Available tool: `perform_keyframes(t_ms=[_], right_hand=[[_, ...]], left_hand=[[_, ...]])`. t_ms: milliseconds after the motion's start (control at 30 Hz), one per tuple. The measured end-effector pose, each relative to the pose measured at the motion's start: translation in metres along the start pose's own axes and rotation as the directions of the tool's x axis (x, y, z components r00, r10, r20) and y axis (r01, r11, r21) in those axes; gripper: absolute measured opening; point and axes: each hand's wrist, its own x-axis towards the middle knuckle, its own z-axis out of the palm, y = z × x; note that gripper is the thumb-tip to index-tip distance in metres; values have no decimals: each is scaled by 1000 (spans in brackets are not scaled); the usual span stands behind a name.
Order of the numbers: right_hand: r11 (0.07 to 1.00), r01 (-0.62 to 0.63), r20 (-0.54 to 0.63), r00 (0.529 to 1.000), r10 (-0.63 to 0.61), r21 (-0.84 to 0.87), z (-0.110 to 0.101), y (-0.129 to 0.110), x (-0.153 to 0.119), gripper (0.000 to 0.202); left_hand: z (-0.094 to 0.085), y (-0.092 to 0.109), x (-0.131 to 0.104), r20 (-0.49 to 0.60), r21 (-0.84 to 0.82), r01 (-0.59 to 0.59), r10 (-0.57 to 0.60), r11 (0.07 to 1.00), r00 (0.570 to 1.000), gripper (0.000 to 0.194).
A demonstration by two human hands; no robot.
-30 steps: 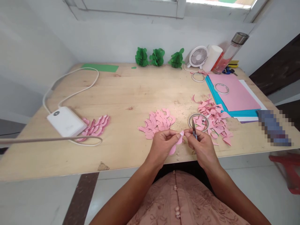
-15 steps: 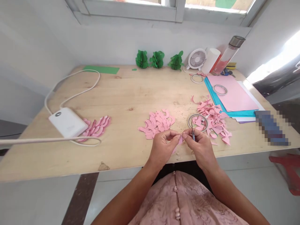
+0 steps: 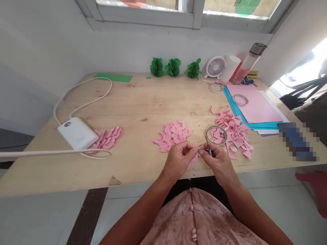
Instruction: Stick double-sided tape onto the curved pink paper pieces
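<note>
My left hand (image 3: 180,158) and my right hand (image 3: 217,160) meet fingertip to fingertip over the front of the table. Both pinch a small pink paper piece (image 3: 195,158), mostly hidden by my fingers. A slim, dark-bladed tool (image 3: 208,148), apparently small scissors, is held in my right hand and points away from me. Just beyond my left hand lies a pile of curved pink paper cut-outs (image 3: 172,134). Beyond my right hand, a roll of tape (image 3: 226,136) rests on pink paper scraps (image 3: 238,142).
A white power bank (image 3: 78,134) with a cable covers part of a folded pink strip bundle (image 3: 109,139) at left. Green paper ornaments (image 3: 173,68), a small fan (image 3: 215,67) and a bottle (image 3: 249,64) stand along the wall. Pink sheets (image 3: 258,110) lie at right.
My hands stay together at nearly the same spot, still pinching the pink paper. The tool in my right hand has tilted slightly to the left. The view has shifted a little.
</note>
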Motion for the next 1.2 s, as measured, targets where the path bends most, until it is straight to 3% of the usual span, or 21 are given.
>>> perform_keyframes(t_ms=[200,367,567,700,767,867,933,1067,1200], right_hand=[[1000,-13,13,1000,12,14,-1,1,1,16],[996,-87,-51,995,89,25,-5,1,1,19],[986,-136,-83,986,144,99,-9,3,0,24],[997,-53,-73,996,57,57,-19,2,5,25],[1000,5,-164,987,-3,9,-33,2,11,27],[988,-4,-407,912,-58,-151,-61,8,22,29],[940,-41,-479,868,-135,-339,-76,13,29,27],[755,-129,-427,879,-213,-643,-90,23,39,25],[574,-208,-388,897,-211,-792,-87,29,47,29]], left_hand=[[1,-2,1,30,-36,41,-40,999,999,21],[0,-3,-3,72,-59,41,-36,997,997,14],[-1,-10,-9,124,13,89,-90,996,988,11],[1,-11,-9,100,-11,112,-110,994,989,13],[1,-12,-9,84,-53,130,-125,990,989,15],[2,-12,-10,77,-132,164,-155,978,985,17],[4,-11,-11,73,-174,181,-171,968,983,20],[7,-8,-12,60,-200,169,-160,965,985,44],[8,-5,-13,60,-204,140,-131,969,990,54]])
